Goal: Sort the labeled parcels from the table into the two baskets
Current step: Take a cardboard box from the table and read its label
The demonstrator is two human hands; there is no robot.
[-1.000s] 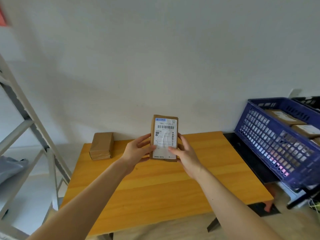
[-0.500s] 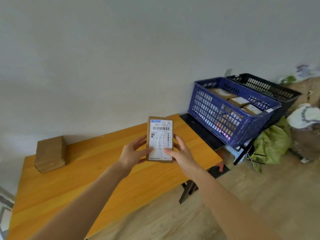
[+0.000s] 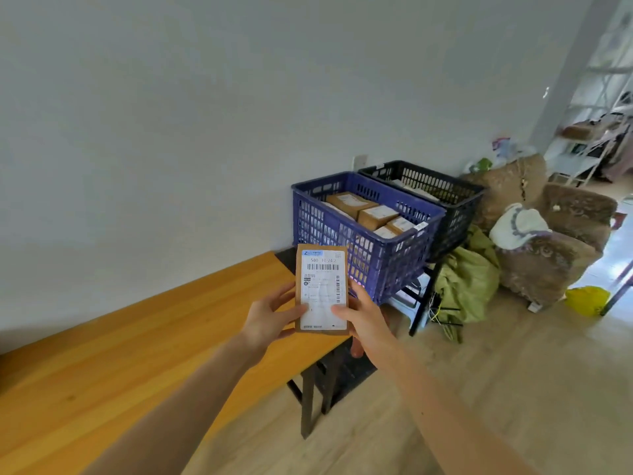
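Head view, left hand (image 3: 270,315) and right hand (image 3: 363,313) outstretched, fingers curled gripping upright labeled parcel (image 3: 322,289)

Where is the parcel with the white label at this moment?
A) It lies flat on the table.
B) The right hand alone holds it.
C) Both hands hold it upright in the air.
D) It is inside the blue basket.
C: the left hand and the right hand each grip one side of the parcel, which is upright above the table, outside the blue basket.
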